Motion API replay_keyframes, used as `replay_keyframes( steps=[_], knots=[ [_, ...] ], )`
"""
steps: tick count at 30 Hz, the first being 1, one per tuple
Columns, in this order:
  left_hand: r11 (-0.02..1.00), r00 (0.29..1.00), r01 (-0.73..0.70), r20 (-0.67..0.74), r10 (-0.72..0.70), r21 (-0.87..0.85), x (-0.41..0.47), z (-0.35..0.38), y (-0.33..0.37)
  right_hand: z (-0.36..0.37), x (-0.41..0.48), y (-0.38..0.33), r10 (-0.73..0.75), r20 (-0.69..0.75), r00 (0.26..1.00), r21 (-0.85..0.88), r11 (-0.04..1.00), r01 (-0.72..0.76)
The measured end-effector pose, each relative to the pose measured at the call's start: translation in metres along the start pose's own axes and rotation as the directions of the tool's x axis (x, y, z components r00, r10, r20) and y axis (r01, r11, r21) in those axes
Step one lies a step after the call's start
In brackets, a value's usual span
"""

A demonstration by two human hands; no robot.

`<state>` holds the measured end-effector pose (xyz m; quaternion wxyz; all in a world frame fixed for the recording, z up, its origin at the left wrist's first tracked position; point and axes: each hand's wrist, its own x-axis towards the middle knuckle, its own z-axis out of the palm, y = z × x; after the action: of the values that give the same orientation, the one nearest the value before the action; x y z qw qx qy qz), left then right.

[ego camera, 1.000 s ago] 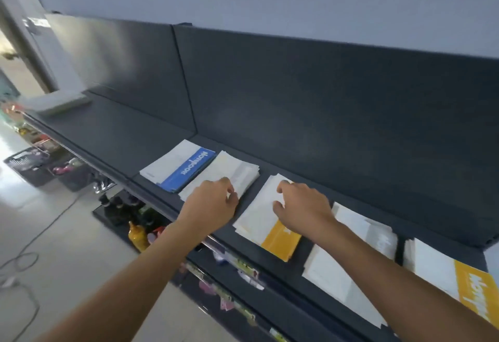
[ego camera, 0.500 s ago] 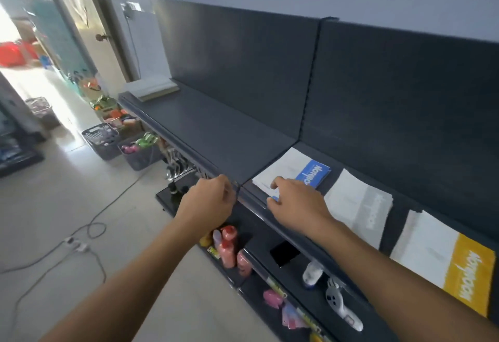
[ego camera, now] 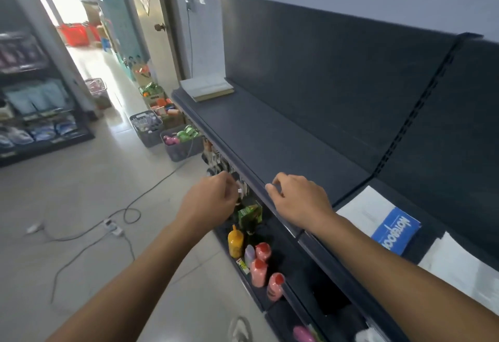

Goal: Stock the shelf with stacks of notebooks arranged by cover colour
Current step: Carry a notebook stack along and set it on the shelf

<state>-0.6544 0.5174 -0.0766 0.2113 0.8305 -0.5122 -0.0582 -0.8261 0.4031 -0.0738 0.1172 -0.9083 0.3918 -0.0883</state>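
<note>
A dark grey top shelf [ego camera: 283,136] runs from the far wall toward me. At its far end lies a stack of pale notebooks [ego camera: 206,88]. On the right section lies a white notebook with a blue band [ego camera: 378,223], and beside it a white one with a grey band [ego camera: 459,266], partly hidden by my right arm. My left hand [ego camera: 210,201] hangs in front of the shelf edge with loosely curled fingers, holding nothing. My right hand [ego camera: 297,201] hovers over the shelf's front lip, fingers loosely curled and empty.
Lower shelves hold red-capped bottles [ego camera: 259,266], a yellow bottle [ego camera: 235,240] and a green box [ego camera: 249,213]. Grey baskets of goods [ego camera: 147,128] stand on the floor by the shelf. A cable and power strip [ego camera: 113,227] lie on the tiles. Another rack [ego camera: 35,104] stands at left.
My view and both hands have swung left along the shelf. My hands left the white, grey and yellow-banded stacks; the yellow-banded ones have passed out of view. Both hands stay empty.
</note>
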Motion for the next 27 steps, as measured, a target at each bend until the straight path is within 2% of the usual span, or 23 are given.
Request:
replay_keyframes(
  steps=[5,10,20,27],
  knots=[
    [1.000,0.999,0.029,-0.035,-0.029,0.005,0.055,-0.009,-0.033,0.014,0.071,-0.020,-0.050,-0.009,0.999,-0.001,0.999,0.050],
    [0.998,0.999,0.032,0.012,-0.033,0.055,0.111,-0.008,-0.072,0.035,0.139,-0.033,-0.103,-0.026,0.994,-0.049,0.994,0.101],
    [0.996,0.997,0.083,-0.006,-0.083,0.018,0.201,-0.015,-0.141,0.064,0.254,-0.068,-0.107,0.025,0.994,-0.022,0.994,0.108],
    [0.999,0.998,0.031,-0.045,-0.033,-0.033,0.255,-0.036,-0.198,0.070,0.316,-0.108,-0.096,0.048,0.994,-0.045,0.994,0.098]
  ],
)
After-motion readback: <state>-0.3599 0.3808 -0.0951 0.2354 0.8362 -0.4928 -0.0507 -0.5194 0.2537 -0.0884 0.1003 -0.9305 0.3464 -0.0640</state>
